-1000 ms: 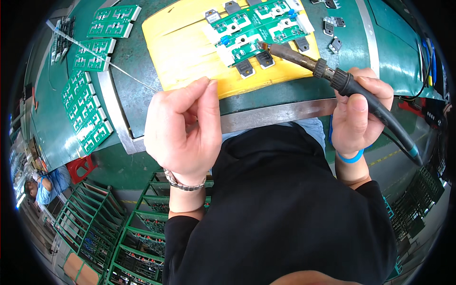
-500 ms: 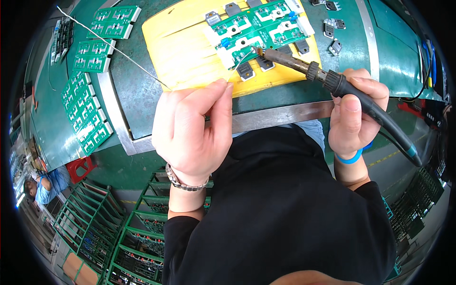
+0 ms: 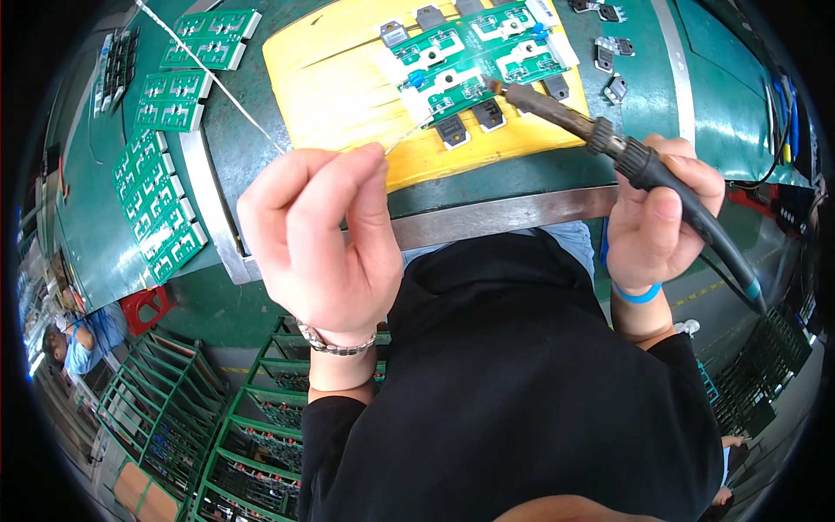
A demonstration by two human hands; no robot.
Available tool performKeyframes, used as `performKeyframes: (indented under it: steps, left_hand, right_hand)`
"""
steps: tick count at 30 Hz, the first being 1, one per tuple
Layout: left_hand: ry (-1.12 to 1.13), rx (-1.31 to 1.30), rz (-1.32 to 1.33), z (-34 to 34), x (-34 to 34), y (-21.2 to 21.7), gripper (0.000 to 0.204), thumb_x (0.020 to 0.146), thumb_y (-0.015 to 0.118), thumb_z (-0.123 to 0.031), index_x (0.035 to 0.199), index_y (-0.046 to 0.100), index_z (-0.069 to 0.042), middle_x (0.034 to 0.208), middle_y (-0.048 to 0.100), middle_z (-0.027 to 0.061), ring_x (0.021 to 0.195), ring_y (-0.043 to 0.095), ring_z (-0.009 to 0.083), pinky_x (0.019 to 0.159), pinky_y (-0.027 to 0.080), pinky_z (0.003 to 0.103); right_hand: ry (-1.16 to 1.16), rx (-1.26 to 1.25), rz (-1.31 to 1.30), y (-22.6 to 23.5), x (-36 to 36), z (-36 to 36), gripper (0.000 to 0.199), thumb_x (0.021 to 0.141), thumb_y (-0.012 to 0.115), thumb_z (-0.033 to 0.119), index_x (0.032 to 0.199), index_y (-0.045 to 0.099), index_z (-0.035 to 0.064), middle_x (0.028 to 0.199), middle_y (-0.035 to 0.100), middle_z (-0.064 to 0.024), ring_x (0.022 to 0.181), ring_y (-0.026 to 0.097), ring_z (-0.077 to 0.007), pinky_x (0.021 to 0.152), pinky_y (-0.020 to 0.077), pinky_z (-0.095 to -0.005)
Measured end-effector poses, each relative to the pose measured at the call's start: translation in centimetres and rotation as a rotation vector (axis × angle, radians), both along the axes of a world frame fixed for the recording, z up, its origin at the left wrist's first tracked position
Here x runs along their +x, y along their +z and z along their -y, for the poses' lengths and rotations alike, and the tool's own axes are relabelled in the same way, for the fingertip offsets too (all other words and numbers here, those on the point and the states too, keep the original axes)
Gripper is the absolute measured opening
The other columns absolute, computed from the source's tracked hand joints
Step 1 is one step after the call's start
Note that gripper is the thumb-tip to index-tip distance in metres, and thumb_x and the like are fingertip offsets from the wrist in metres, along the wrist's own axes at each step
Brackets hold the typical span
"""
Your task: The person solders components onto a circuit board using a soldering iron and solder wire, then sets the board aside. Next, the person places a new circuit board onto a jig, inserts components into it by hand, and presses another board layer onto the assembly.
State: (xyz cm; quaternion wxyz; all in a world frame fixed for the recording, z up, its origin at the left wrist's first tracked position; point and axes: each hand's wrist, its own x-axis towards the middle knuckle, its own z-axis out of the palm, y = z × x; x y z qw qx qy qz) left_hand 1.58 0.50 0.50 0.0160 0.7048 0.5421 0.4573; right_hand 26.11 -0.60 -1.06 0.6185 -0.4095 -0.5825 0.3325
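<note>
My left hand (image 3: 323, 235) pinches a thin solder wire (image 3: 217, 84) between thumb and forefinger. A short end sticks out past the fingertips toward a green circuit board (image 3: 474, 59); the long part trails to the upper left. Wrapped around the dark handle of a soldering iron (image 3: 644, 165) is my right hand (image 3: 654, 217). The iron's tip is over the board's near edge; whether it touches cannot be made out. Black transistors (image 3: 451, 131) stick out along the board's near and far edges. Under the board lies a yellow pad (image 3: 326, 104).
More green circuit boards (image 3: 161, 196) lie in a row at the left of the bench. Loose transistors (image 3: 604, 56) are to the right of the pad. A metal strip (image 3: 513, 209) runs along the bench's near edge. Green racks (image 3: 252, 435) with boards stand below left.
My left hand has moved left and slightly down with the solder wire, away from the board. The soldering iron has shifted a little right with my right hand.
</note>
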Motion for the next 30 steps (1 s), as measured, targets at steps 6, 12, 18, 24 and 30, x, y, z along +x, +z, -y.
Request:
performKeyframes:
  steps: [6, 12, 18, 24, 30]
  left_hand:
    - [-0.018, -0.021, -0.207, 0.6, -0.4, 0.5, 0.021, 0.076, 0.081, 0.005, 0.094, 0.075, -0.004, 0.082, 0.063, 0.0039, 0.076, 0.055, 0.0169, 0.066, 0.043, 0.027]
    - [-0.033, -0.012, -0.205, 0.4, -0.3, 0.5, 0.023, 0.075, 0.081, 0.005, 0.095, 0.076, -0.004, 0.081, 0.063, 0.0041, 0.074, 0.055, 0.0165, 0.063, 0.044, 0.027]
    - [-0.038, -0.031, -0.181, 0.4, -0.2, 0.4, 0.022, 0.076, 0.081, 0.005, 0.096, 0.076, -0.004, 0.082, 0.063, 0.0055, 0.074, 0.056, 0.0165, 0.063, 0.045, 0.026]
    - [-0.066, -0.037, -0.169, 0.3, 0.1, 0.3, 0.023, 0.076, 0.081, 0.005, 0.097, 0.075, -0.004, 0.084, 0.063, 0.0057, 0.075, 0.057, 0.0171, 0.064, 0.046, 0.027]
    - [-0.075, -0.034, -0.152, 0.5, 0.3, 0.2, 0.023, 0.078, 0.079, 0.007, 0.099, 0.074, -0.002, 0.087, 0.063, 0.0074, 0.078, 0.058, 0.0179, 0.069, 0.048, 0.028]
  right_hand:
    - [0.058, 0.016, 0.000, -0.3, -0.5, 0.0, 0.032, 0.093, 0.066, 0.010, 0.117, 0.047, -0.0016, 0.100, 0.058, -0.0155, 0.079, 0.051, -0.0119, 0.073, 0.0429, -0.0253]
    - [0.084, -0.012, -0.009, -0.5, -0.9, -0.1, 0.032, 0.093, 0.066, 0.006, 0.117, 0.047, -0.0019, 0.098, 0.057, -0.0138, 0.076, 0.049, -0.0101, 0.069, 0.0418, -0.0238]
    - [0.100, -0.018, -0.007, -0.7, -1.1, -0.4, 0.032, 0.093, 0.066, 0.004, 0.118, 0.047, -0.0022, 0.096, 0.057, -0.0130, 0.071, 0.049, -0.0082, 0.065, 0.0412, -0.0221]
    - [0.109, -0.032, -0.026, -0.4, -1.1, -0.3, 0.032, 0.093, 0.066, 0.004, 0.118, 0.047, -0.0027, 0.095, 0.057, -0.0128, 0.070, 0.048, -0.0077, 0.064, 0.0409, -0.0220]
    - [0.124, -0.037, -0.031, -0.4, -0.9, -0.2, 0.032, 0.093, 0.066, 0.004, 0.118, 0.047, -0.0024, 0.096, 0.057, -0.0131, 0.072, 0.049, -0.0077, 0.065, 0.0410, -0.0221]
